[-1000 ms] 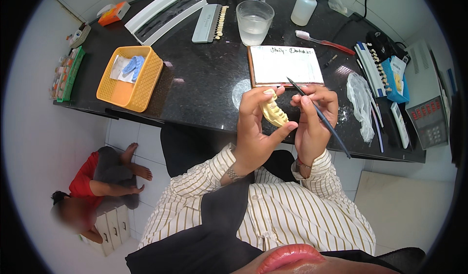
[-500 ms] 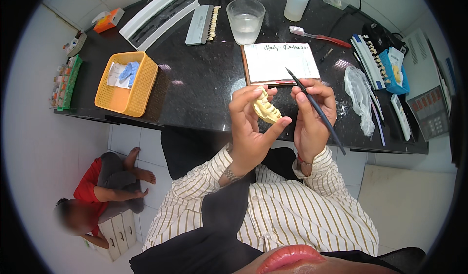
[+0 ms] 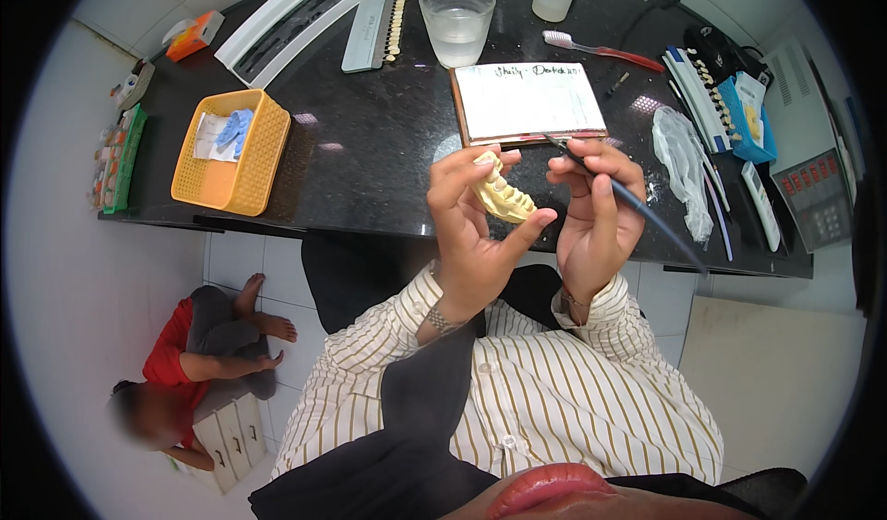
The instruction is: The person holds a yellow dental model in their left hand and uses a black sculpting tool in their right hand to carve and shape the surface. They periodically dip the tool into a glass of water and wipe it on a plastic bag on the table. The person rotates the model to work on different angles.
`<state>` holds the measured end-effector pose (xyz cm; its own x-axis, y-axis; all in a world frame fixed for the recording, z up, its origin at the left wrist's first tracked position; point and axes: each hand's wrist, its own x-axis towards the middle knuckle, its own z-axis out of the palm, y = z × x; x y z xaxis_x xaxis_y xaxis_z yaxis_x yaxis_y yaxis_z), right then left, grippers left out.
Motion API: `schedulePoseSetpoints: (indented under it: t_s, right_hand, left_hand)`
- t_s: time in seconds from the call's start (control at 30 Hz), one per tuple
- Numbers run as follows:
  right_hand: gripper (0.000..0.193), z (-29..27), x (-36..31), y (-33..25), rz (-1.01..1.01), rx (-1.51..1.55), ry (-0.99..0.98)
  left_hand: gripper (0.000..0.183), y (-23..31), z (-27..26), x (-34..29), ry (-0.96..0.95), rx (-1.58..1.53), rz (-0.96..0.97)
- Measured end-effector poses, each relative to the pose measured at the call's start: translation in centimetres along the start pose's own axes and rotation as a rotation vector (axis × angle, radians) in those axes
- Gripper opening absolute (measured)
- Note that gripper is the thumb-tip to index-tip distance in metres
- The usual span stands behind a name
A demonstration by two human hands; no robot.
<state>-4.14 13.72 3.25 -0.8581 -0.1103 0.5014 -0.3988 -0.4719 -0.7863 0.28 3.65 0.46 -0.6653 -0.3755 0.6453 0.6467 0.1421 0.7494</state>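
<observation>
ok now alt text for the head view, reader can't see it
A person's left hand holds a pale yellow dental model while the right hand holds a slim dark tool. Beyond them on a black table are a white pad, a partly filled glass and a yellow basket.

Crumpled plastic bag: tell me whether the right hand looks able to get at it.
Likely yes: the plastic bag lies just right of the right hand, though the slim dark tool held there may hinder grasping.

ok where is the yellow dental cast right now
In the head view, the yellow dental cast is just right of centre, held in the left hand, left of the slim dark tool in the right hand and below the white pad.
</observation>
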Motion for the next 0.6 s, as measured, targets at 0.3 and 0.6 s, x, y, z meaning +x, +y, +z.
schedulePoseSetpoints:
  t_s: [0.3,0.6]
  right_hand:
    - [0.019,-0.1,0.7,-1.8,-0.124,-0.570,-0.376]
    - [0.031,0.2,1.0,-2.4,-0.117,-0.671,-0.480]
  left_hand:
    - [0.072,-0.3,0.5,0.0,0.051,-0.033,0.038]
    - [0.080,0.9,0.4,0.2,0.032,-0.041,-0.098]
